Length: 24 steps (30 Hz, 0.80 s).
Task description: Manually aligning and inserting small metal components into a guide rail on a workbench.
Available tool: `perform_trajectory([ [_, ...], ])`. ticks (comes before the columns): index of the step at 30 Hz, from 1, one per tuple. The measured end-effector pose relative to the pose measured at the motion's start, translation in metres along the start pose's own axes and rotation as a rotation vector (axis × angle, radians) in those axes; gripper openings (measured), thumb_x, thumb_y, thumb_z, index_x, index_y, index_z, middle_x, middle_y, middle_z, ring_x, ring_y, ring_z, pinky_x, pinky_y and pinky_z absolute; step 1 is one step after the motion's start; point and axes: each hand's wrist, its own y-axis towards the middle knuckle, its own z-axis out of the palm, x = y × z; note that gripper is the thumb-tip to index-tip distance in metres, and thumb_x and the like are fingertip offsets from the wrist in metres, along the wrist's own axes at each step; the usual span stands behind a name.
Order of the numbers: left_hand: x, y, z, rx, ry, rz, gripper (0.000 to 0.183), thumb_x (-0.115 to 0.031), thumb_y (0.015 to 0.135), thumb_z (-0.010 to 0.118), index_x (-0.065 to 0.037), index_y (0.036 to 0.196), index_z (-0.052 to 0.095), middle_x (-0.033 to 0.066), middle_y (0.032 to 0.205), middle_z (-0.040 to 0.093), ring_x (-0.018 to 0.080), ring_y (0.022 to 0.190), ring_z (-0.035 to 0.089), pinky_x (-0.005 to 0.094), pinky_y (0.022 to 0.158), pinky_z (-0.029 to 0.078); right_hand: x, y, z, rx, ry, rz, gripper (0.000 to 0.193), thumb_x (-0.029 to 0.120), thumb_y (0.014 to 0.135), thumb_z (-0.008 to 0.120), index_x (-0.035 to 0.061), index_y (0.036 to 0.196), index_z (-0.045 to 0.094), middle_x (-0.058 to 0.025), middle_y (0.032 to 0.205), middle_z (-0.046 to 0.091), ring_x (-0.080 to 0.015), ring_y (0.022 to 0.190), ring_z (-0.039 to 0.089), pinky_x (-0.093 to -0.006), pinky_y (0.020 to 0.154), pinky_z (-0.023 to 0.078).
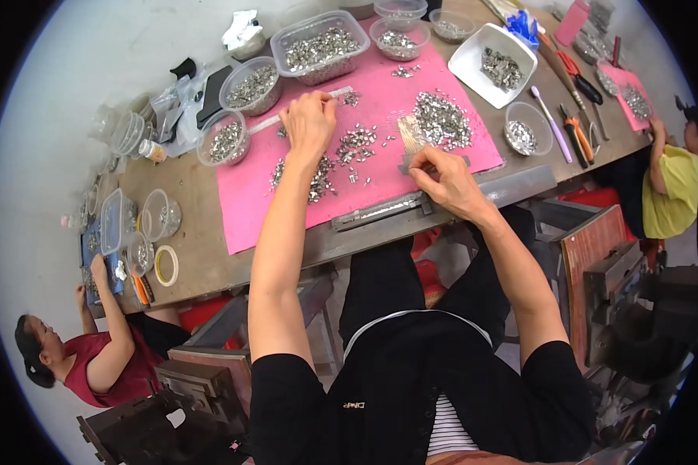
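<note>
My left hand (309, 122) reaches over the far part of a pink mat (248, 217), fingers bent downward and together beside a pale narrow strip (265, 124). Its fingertips are mostly hidden, so what they hold cannot be made out. My right hand (444, 184) is at the mat's near edge, thumb and forefinger pinched close to a dark flat metal piece (461, 161). Anything within that pinch is too small to name. A tan ridged strip (409, 133) lies just beyond it. Small shiny metal parts (442, 120) form a large heap, with smaller piles (357, 143) between my hands.
Clear tubs (318, 46) of metal parts and a white tray (473, 66) stand along the far side. A purple toothbrush (547, 116) and orange-handled pliers (578, 139) lie right. A metal rail (380, 213) edges the bench. Co-workers sit left (101, 360) and right (675, 186).
</note>
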Motion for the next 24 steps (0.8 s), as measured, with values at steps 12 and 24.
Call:
perform_trajectory([
  [12, -0.001, 0.006, 0.010, -0.052, -0.013, 0.034, 0.015, -0.025, 0.086, 0.070, -0.011, 0.087, 0.075, 0.0083, 0.093, 0.073, 0.0289, 0.093, 0.066, 0.0520, 0.095, 0.034, -0.001, -0.029, 0.028, -0.071, 0.118, -0.076, 0.009, 0.006, 0.090, 0.070, 0.0001, 0.094, 0.065, -0.0074, 0.094, 0.067, -0.0202, 0.088, 0.063, -0.0328, 0.081, 0.049],
  [24, -0.075, -0.076, -0.044, 0.313, -0.246, 0.304, 0.006, -0.010, 0.085, 0.066, -0.006, 0.086, 0.062, 0.0097, 0.072, 0.064, 0.0281, 0.074, 0.063, 0.0458, 0.091, 0.039, 0.005, -0.028, 0.029, -0.158, -0.351, -0.435, 0.018, 0.004, 0.078, 0.074, 0.0067, 0.092, 0.063, -0.0071, 0.093, 0.063, -0.0266, 0.088, 0.061, -0.0398, 0.085, 0.044],
])
